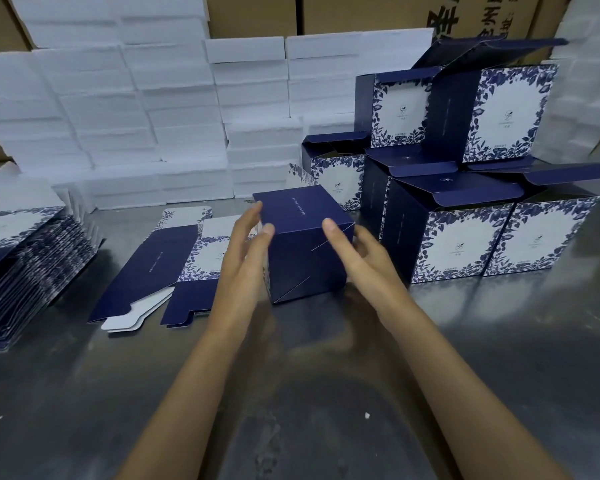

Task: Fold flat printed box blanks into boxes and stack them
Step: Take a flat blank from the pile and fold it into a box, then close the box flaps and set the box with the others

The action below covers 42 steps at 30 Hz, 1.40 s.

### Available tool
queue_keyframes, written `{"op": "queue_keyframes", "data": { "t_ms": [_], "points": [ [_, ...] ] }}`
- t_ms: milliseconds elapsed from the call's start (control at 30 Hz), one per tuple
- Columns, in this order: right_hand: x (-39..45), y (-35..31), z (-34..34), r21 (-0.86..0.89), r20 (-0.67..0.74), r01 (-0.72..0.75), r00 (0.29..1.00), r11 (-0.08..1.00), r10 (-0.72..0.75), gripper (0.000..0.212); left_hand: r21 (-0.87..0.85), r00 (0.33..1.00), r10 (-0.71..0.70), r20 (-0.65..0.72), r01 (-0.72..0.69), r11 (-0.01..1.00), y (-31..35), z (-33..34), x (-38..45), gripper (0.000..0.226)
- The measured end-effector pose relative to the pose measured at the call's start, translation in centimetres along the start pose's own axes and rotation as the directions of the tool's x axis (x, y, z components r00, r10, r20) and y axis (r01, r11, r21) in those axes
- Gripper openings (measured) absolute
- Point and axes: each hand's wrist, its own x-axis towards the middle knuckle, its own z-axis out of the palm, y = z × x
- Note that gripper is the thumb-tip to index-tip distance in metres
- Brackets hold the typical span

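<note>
Foam blocks [174, 109], white and stacked high, wall off the back of the steel table [309, 393], with brown cartons [257, 13] behind them. To the right stands the stack of finished boxes [465, 202], several navy floral cartons in two tiers, top flaps open. At the left edge lies a thick pile of flat blanks [32, 268], so by my judgement much folding is left. One loose blank [174, 268] lies flat just left of centre. In the middle, the box in hand [303, 244] is formed, its interlocked bottom turned toward the camera and one corner resting on the table. The left hand [246, 258] presses straight fingers against its left side; the right hand [357, 258] holds the right side with fingers extended, thumb on the near face. The box's far end is hidden, so whether its flaps are open I cannot tell. Printed text is too small to read.
</note>
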Motion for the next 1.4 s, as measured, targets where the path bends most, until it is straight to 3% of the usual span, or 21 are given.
{"op": "queue_keyframes", "data": {
  "t_ms": [133,233,333,400,533,600,633,700,800,867,1033,1200,1400],
  "points": [
    [-0.1,-0.4,-0.5,0.154,0.042,-0.083,0.996,0.985,0.078,0.03,-0.019,0.994,0.073,-0.08,-0.074,0.997,0.1,-0.4,0.3,0.04],
    [0.3,-0.4,-0.8,0.245,0.09,-0.112,0.992,0.963,0.092,0.019,0.024,0.992,0.047,-0.113,-0.045,0.999,0.2,-0.8,0.2,0.074],
    [0.6,-0.3,-0.9,0.309,0.074,-0.095,0.994,0.946,0.075,0.024,-0.041,0.994,-0.077,-0.071,0.074,0.996,0.0,-1.4,0.4,0.11],
    [0.8,0.0,-0.9,0.281,0.033,-0.074,0.997,0.957,0.067,0.033,-0.12,0.992,-0.122,-0.017,0.119,0.986,-0.1,-1.7,0.7,0.117],
    [0.8,0.2,-1.0,-0.018,-0.192,0.016,0.981,1.0,-0.019,0.045,-0.048,0.996,-0.08,-0.027,0.079,0.996,-0.2,-1.7,1.1,0.106],
    [0.8,0.0,-1.0,-0.075,-0.255,0.036,0.966,0.997,-0.054,0.035,-0.044,0.998,-0.044,-0.055,0.041,0.998,-0.4,-1.5,1.2,0.089],
    [0.6,-0.4,-0.8,-0.047,-0.259,0.015,0.965,0.999,-0.027,0.029,-0.036,0.997,-0.036,-0.063,0.034,0.999,-0.4,-1.4,1.2,0.077],
    [0.1,-1.1,-0.5,0.062,-0.217,-0.042,0.975,0.997,0.054,0.045,-0.018,0.997,-0.037,-0.064,0.036,0.999,-0.3,-1.1,1.1,0.054],
    [-0.8,-1.6,0.0,0.031,-0.134,0.013,0.991,0.999,-0.009,0.066,0.011,0.994,-0.064,-0.083,0.065,0.998,-0.2,-0.6,0.7,0.038],
    [-1.2,-1.5,0.5,-0.03,-0.134,0.012,0.991,0.999,-0.016,0.074,0.015,0.993,-0.066,-0.097,0.067,0.998,0.2,-0.4,0.5,0.034],
    [-1.1,-1.4,0.6,-0.107,-0.151,0.017,0.988,0.994,-0.033,0.059,0.058,0.992,-0.107,-0.069,0.111,0.992,1.1,-0.4,0.6,0.025],
    [-0.8,-1.2,0.5,-0.104,-0.115,0.015,0.993,0.994,-0.027,0.041,0.355,0.976,-0.215,-0.017,0.207,0.912,3.6,-0.3,1.7,0.035],
    [-0.9,-1.5,0.5,-0.077,-0.107,0.005,0.994,0.997,-0.013,0.04,0.652,0.995,-0.096,-0.001,0.074,0.755,5.0,0.2,2.6,0.041]
  ]
}}
